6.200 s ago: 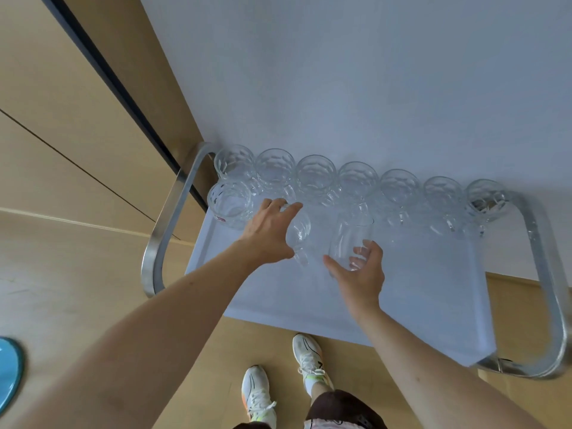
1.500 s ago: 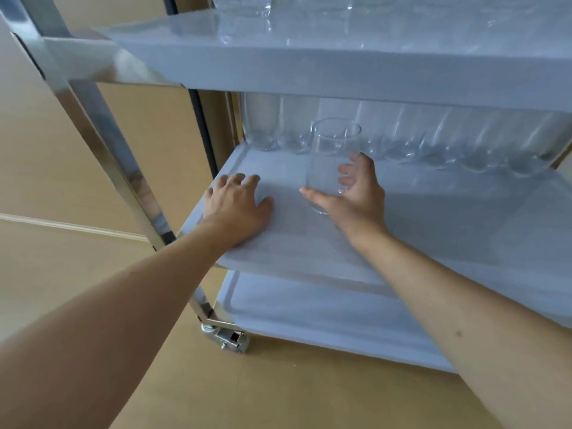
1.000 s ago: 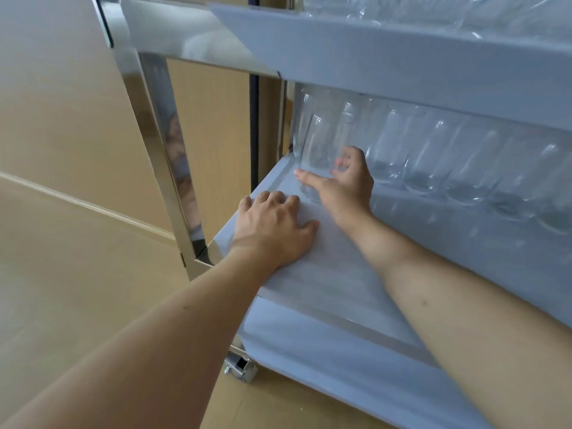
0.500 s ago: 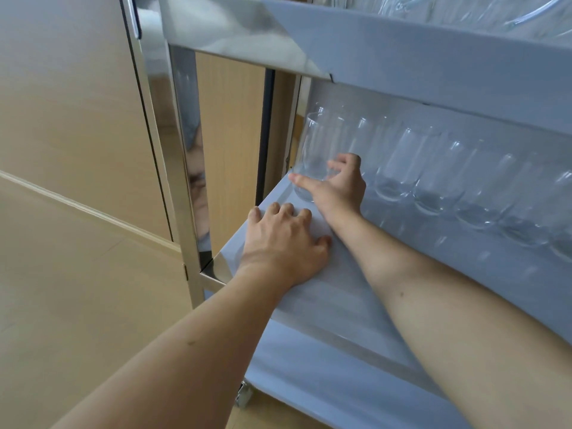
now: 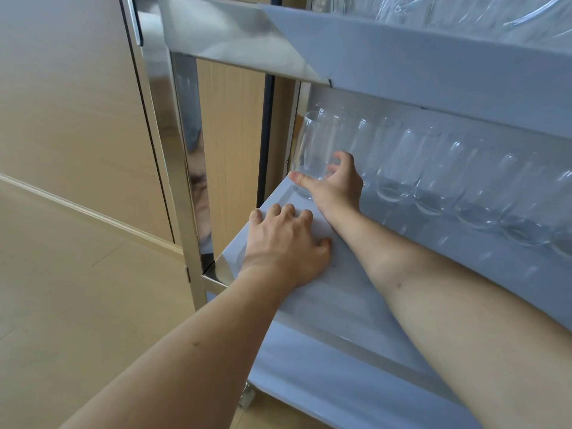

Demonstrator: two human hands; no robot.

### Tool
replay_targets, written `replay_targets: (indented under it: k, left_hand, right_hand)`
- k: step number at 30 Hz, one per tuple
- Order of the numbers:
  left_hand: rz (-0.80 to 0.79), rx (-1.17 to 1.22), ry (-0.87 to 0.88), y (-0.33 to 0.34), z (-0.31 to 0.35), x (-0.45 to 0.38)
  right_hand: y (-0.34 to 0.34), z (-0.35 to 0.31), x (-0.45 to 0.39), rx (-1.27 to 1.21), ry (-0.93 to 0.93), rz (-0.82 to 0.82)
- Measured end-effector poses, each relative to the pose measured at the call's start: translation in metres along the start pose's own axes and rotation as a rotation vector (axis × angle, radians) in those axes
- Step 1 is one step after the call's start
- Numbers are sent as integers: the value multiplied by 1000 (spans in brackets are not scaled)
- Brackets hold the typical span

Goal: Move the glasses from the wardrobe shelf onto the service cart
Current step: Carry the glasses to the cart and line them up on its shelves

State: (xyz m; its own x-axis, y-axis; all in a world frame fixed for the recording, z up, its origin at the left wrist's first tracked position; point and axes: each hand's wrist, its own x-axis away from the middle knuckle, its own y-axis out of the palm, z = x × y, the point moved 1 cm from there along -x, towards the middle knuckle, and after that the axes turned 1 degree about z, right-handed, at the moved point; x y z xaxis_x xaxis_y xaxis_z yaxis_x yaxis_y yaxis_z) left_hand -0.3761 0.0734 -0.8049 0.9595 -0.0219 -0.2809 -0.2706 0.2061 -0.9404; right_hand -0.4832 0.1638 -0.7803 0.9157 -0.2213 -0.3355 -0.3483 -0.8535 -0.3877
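Hotel-like or home room, not a workshop

Pale wood wardrobe panels [image 5: 77, 103] and floor [image 5: 77, 305] stood left of a steel service cart [image 5: 185, 150].

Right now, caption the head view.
Right hand sets a glass at the middle shelf's left end; left hand rests flat.

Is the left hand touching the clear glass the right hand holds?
Apart. The head view shows the left hand flat on the grey middle shelf, bare shelf separating it from the clear glass.

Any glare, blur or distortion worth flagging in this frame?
Head view: wide-angle bending curves the cart post, whose mirror finish shows reflections; the glass in the right hand is hard to outline against the pale shelf; soft daylight, no motion blur.
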Motion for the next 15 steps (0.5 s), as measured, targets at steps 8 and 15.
replay_targets:
  k: [8, 15]
  left_hand:
    - [-32, 12, 5, -5, 0, 2]
    - [-62, -7, -7, -9, 2, 3]
  right_hand:
    - [-31, 8, 22, 118, -10, -57]
    - [-83, 22, 50, 274, -40, -98]
